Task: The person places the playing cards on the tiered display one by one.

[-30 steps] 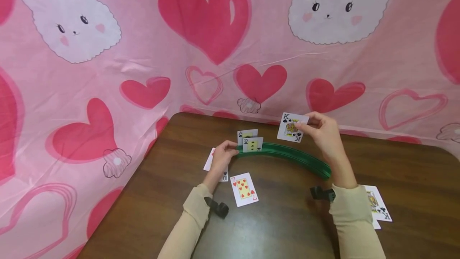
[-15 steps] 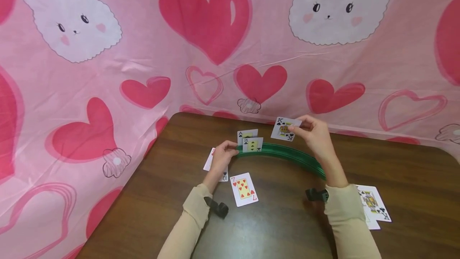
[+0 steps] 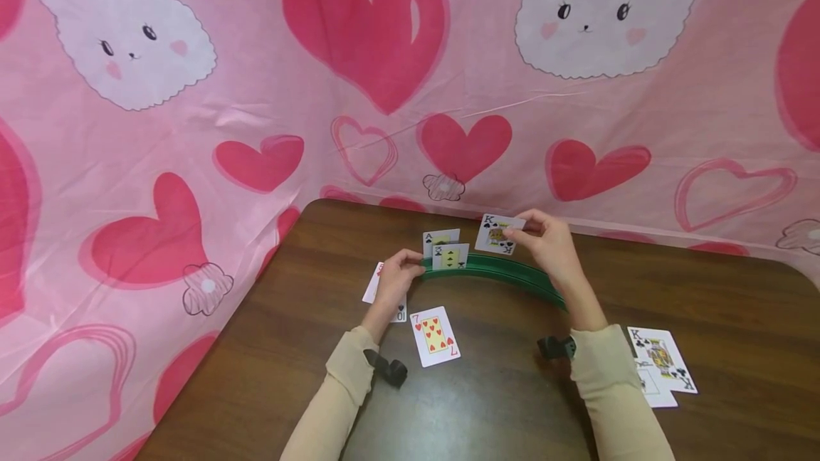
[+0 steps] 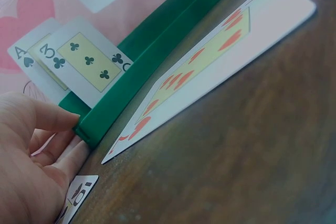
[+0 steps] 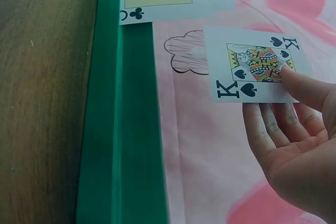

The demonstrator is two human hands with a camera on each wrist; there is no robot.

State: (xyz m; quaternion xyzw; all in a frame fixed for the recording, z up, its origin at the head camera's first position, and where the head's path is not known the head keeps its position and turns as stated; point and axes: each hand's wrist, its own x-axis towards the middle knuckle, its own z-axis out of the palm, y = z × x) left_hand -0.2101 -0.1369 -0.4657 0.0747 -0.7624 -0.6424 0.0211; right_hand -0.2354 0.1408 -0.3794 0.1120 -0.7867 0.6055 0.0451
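My right hand (image 3: 546,244) pinches a king of spades (image 5: 257,64) between thumb and fingers, raised behind the curved green card holder (image 3: 506,270). At the holder's left end, my left hand (image 3: 395,282) grips the tip with thumb and fingers, as the left wrist view shows. Standing in the holder's slots near that end are a three of clubs (image 4: 89,61) and, behind it, an ace of spades (image 4: 32,51). In the right wrist view, the king hangs to the right of the three, apart from the holder.
A seven of hearts (image 3: 435,336) lies face up on the brown table (image 3: 487,404). Partly under my left hand are a ten (image 3: 401,311) and a red-marked card (image 3: 371,287). Beside my right sleeve, a king of clubs (image 3: 663,358) overlaps another card (image 3: 656,393).
My right hand has carried the king of spades leftward and slightly down, closer to the three of clubs. My left hand has stayed on the holder's end.
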